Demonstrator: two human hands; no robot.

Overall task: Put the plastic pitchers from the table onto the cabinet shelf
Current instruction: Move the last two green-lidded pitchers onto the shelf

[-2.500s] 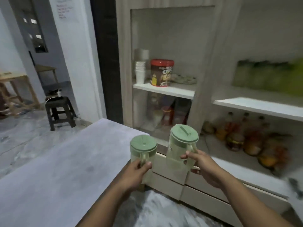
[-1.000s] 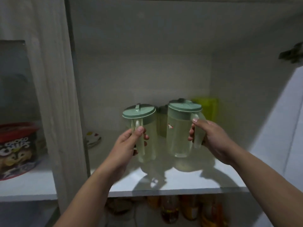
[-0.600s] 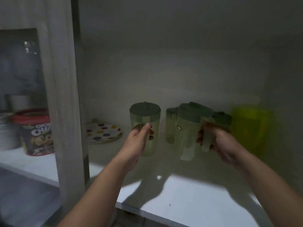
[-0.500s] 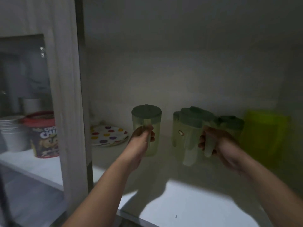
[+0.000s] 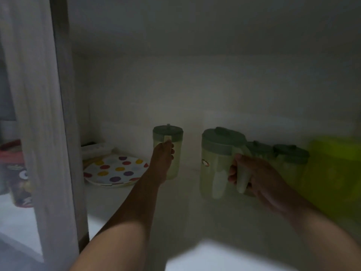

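Both arms reach deep into the dim cabinet shelf (image 5: 205,257). My left hand (image 5: 163,159) grips the handle of a small pale-green plastic pitcher (image 5: 175,153) with a darker green lid, far back near the rear wall; whether its base touches the shelf I cannot tell. My right hand (image 5: 254,178) grips the handle of a larger pale-green pitcher (image 5: 214,165), which tilts slightly and seems to hang just above the shelf. Two more green-lidded pitchers (image 5: 289,161) stand behind my right hand.
A polka-dot plate (image 5: 115,171) lies at the back left. A bright yellow-green container (image 5: 336,173) fills the right side. A wooden cabinet post (image 5: 48,133) stands at the left, with a red-lidded cereal tub (image 5: 15,173) beyond it.
Both hands have carried the pitchers from the table area up into the cabinet and pushed them further back on the shelf. The left pitcher has moved toward the rear wall.
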